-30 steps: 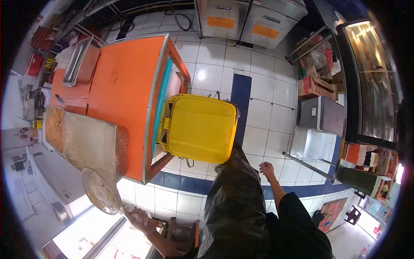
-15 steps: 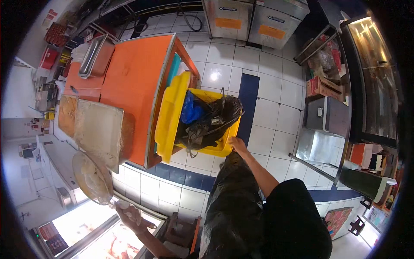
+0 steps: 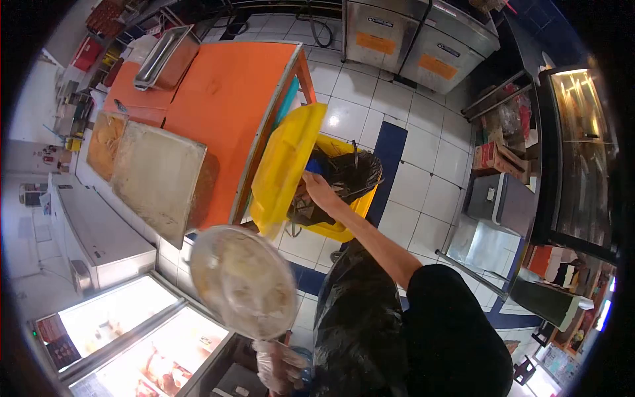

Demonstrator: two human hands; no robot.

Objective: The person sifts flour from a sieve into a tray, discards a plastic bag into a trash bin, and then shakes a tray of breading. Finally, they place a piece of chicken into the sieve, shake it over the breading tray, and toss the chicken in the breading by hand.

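Note:
My left hand (image 3: 281, 367), in a thin see-through glove, is closed around the handle of a large round strainer (image 3: 245, 281) with pale, floury bits in it. The strainer is held out between the orange table and the lit display case. My right hand (image 3: 321, 192) is bare and reaches across the yellow bin (image 3: 340, 231). Its fingers are curled at the inner edge of the yellow lid (image 3: 288, 165), which stands tilted up on the bin's left side; the fingertips are partly hidden. A black bag (image 3: 344, 178) and a bit of blue plastic lie in the bin.
An orange table (image 3: 215, 99) carries a metal tray (image 3: 159, 169) of pale flour, another tray (image 3: 106, 142) and a deep steel pan (image 3: 169, 56). A lit display case (image 3: 152, 337) stands at lower left. Steel cabinets (image 3: 413, 40) are at the back, a grey box (image 3: 499, 198) at right.
My right hand has moved from the bin's front rim leftward to the lid's edge. My left hand has swung the strainer rightward, nearer the bin. The view has shifted slightly.

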